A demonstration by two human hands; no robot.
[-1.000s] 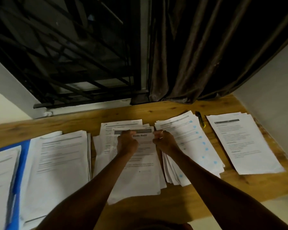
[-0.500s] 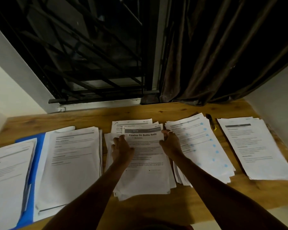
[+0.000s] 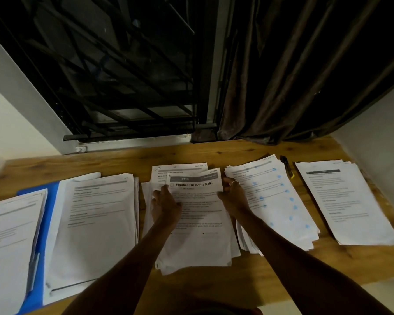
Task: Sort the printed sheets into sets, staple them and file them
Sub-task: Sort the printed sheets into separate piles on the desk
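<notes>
- The middle stack of white printed sheets [image 3: 196, 233] lies at the centre of the wooden tabletop [image 3: 127, 159], its top page headed "Finalize Oil Bottle Refill".
- The left hand [image 3: 166, 205] lies flat on the stack's left part, fingers spread and curling at the top left edge of the top page; it presses rather than grips, as far as I can see.
- The right hand [image 3: 233, 196], a ring on one finger, is loosely curled against the stack's right edge at about 3 o'clock of the heading. Whether it pinches a sheet I cannot tell.
- Loose paper like this is light, limp and slick sheet on sheet. I'd judge it fans out if lifted by one corner, so both long edges want squaring and holding together.
- At 3 o'clock of it, touching or overlapping, sits a fanned pile of sheets with blue dots [image 3: 273, 201]. Further right, apart, lies a neater pile with a dark header bar [image 3: 341, 198].
- At 9 o'clock lies a thick white pile [image 3: 93, 223] resting on a blue plastic folder [image 3: 48, 214], with another pile of white sheets [image 3: 11, 242] at the far left.
- A small black and yellow object [image 3: 286, 165], perhaps a cutter, lies between the two right piles at the back.
- The room is dim: a black barred window [image 3: 114, 76] and a dark brown curtain [image 3: 293, 71] stand at 12 o'clock, and pale walls close in on both sides.
</notes>
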